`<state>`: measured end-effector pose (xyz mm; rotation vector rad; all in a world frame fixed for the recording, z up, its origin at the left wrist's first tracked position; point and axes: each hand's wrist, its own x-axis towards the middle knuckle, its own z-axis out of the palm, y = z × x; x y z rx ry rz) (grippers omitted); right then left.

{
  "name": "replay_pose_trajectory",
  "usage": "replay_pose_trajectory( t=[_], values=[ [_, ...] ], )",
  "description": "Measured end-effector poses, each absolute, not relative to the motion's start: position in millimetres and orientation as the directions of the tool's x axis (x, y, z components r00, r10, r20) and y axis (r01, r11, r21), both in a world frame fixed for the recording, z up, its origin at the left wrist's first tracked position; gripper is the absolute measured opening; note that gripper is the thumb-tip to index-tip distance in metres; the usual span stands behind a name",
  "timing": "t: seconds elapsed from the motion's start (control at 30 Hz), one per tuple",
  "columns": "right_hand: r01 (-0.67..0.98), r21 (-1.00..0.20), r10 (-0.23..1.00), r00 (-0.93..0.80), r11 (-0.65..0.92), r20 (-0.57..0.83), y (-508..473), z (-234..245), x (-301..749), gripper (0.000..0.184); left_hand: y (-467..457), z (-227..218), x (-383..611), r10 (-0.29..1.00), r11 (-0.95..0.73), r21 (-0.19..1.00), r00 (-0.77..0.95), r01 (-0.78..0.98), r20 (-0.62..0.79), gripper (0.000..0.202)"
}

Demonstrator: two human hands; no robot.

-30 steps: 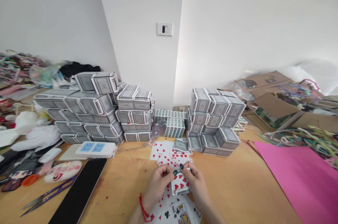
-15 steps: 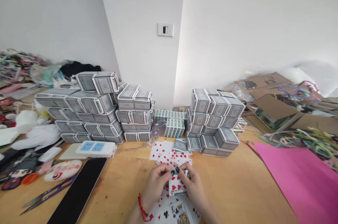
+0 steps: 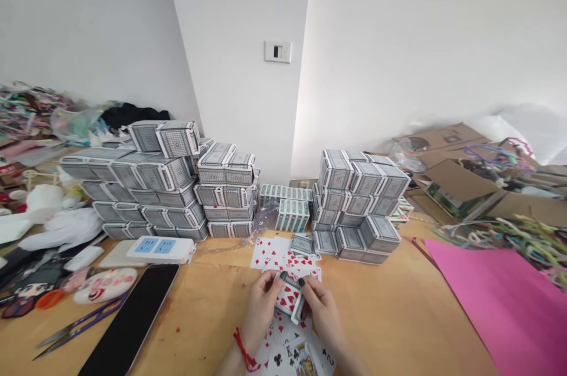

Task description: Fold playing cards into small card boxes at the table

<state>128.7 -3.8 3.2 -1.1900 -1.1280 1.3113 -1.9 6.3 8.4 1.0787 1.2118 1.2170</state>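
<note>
Between my two hands is a folded playing card [image 3: 287, 298] with red hearts facing up and strips of grey patterned back along its edges. My left hand [image 3: 262, 305], a red string bracelet at its wrist, pinches the far left side of it. My right hand [image 3: 322, 305] grips the right edge, its thumb at the far right corner. Whether more than one card is in the piece, I cannot tell. Beneath and nearer to me lie loose cards, among them a king of clubs [image 3: 305, 358]. Red-suited loose cards [image 3: 268, 253] are spread just beyond my fingers.
Blocks of folded grey cards [image 3: 153, 199] are stacked at the left, with another stack [image 3: 361, 193] at the right. Green-backed blocks [image 3: 293, 215] stand between. Left lie a black phone [image 3: 133, 317] and thread snips [image 3: 82, 326]; right, a pink sheet [image 3: 496, 305] and cardboard boxes [image 3: 469, 187].
The folded card has tilted, and a patterned strip now shows along its far and right edges. My thumbs have moved apart, the right one towards the right edge.
</note>
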Motion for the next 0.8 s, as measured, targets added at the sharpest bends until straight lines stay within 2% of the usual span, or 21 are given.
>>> replay_pose_trajectory(
  t=[0.2,0.33,0.47,0.67,0.8],
  values=[
    [0.001,-0.999,0.998,-0.047,-0.035,-0.035,-3.5,7.0,127.1,0.034,5.3,13.7,-2.9,0.998,0.050,0.999,0.035,-0.007,-0.050,0.023],
    [0.032,-0.999,1.000,-0.020,-0.019,-0.019,-5.1,6.2,126.2,0.033,5.0,15.1,-1.9,0.998,0.063,0.997,0.011,-0.048,-0.062,0.025],
    [0.006,-1.000,0.999,-0.022,-0.030,-0.030,-5.7,5.5,126.4,0.031,5.7,12.8,-2.8,0.994,0.089,0.994,-0.052,-0.056,-0.092,0.025],
    [-0.061,-0.996,0.993,-0.099,-0.063,-0.056,-4.5,8.8,126.7,0.030,2.9,12.4,-1.3,0.999,0.042,0.999,0.015,0.034,-0.042,0.023],
    [-0.117,-0.990,0.993,-0.100,-0.073,-0.062,-4.9,8.6,126.0,0.029,1.5,13.5,-0.1,1.000,0.028,0.999,-0.003,0.031,-0.028,0.022]
  ],
)
